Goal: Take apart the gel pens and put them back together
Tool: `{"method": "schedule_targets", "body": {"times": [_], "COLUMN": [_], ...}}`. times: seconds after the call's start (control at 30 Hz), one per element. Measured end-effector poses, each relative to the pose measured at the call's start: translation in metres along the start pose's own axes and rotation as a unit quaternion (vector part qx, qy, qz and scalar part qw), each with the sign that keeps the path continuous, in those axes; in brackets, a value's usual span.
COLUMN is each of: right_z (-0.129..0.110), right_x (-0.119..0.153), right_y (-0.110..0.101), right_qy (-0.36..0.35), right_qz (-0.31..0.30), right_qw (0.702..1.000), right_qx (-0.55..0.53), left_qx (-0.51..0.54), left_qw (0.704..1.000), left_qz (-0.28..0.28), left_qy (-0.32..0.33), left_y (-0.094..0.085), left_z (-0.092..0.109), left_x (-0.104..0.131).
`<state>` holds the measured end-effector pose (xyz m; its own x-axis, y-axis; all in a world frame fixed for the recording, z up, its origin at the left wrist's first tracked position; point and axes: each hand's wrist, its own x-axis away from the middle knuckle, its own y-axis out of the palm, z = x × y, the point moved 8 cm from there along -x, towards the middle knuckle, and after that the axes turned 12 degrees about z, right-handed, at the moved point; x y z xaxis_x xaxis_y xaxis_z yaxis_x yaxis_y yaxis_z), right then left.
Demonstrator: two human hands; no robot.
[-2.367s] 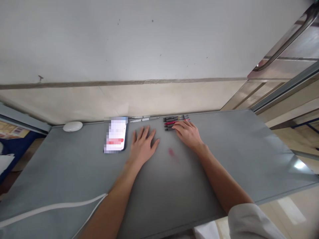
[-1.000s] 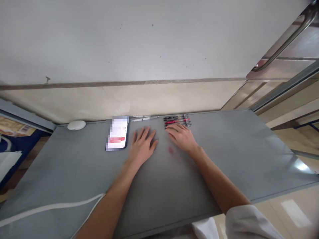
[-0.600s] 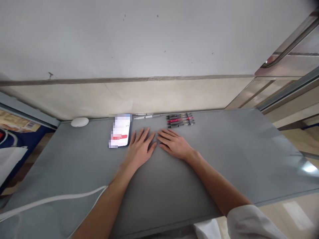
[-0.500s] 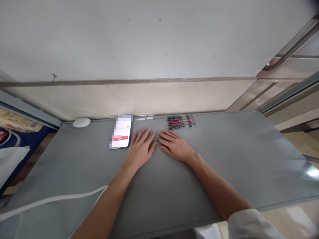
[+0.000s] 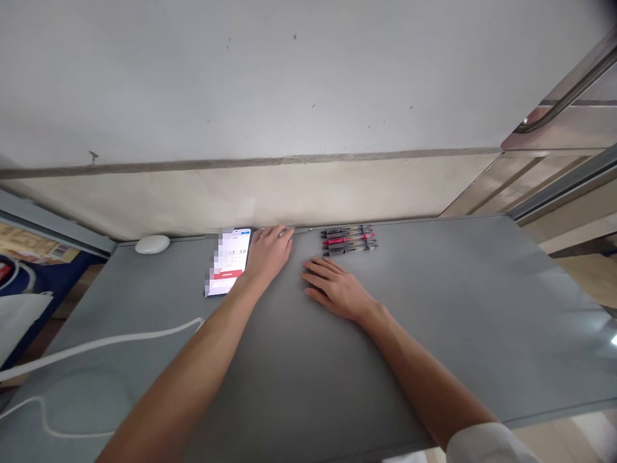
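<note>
My left hand (image 5: 270, 254) is at the table's back edge, its fingers closed over a slim white pen (image 5: 303, 229). The pen's thin tip sticks out to the right, and my fingers cover most of the rest. Flat on the grey tabletop lies my right hand (image 5: 340, 290), open and holding nothing, its fingers pointing left. Just beyond it several pens (image 5: 348, 239) lie side by side, dark ones with a red one among them. A phone (image 5: 227, 262) with a lit timer screen rests left of my left hand.
A white rounded object (image 5: 152, 244) sits at the back left of the grey table (image 5: 457, 308). A white cable (image 5: 106, 344) runs across the left side, near my left forearm. Behind the table stands a pale wall (image 5: 308, 186).
My left hand has moved up from beside the phone to the white pen and closed over it. My right hand stays flat in nearly the same place. The cable has shifted.
</note>
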<state>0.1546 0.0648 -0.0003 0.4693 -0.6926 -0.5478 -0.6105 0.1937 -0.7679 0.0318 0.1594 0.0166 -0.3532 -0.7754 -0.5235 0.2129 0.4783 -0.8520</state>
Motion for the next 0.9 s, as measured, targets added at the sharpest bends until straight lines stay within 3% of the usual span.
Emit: {"method": "schedule_targets", "body": {"times": [0.27, 0.67, 0.77, 0.9], "right_z": [0.002, 0.001, 0.002, 0.008], "right_x": [-0.001, 0.000, 0.000, -0.003], "right_y": [0.001, -0.001, -0.005, -0.017], "right_qy": [0.010, 0.012, 0.031, 0.101], "right_qz": [-0.002, 0.010, 0.016, 0.062], "right_qw": [1.000, 0.999, 0.998, 0.980], "right_qx": [-0.011, -0.030, -0.058, -0.159], "left_qx": [-0.011, 0.009, 0.047, 0.169], "left_qw": [1.000, 1.000, 0.999, 0.980], "left_qz": [-0.003, -0.009, -0.010, -0.001], "left_qy": [0.027, 0.015, -0.012, -0.100], "left_y": [0.008, 0.010, 0.006, -0.009], "left_z": [-0.002, -0.006, -0.006, -0.005], "left_x": [0.000, 0.000, 0.003, 0.010]}}
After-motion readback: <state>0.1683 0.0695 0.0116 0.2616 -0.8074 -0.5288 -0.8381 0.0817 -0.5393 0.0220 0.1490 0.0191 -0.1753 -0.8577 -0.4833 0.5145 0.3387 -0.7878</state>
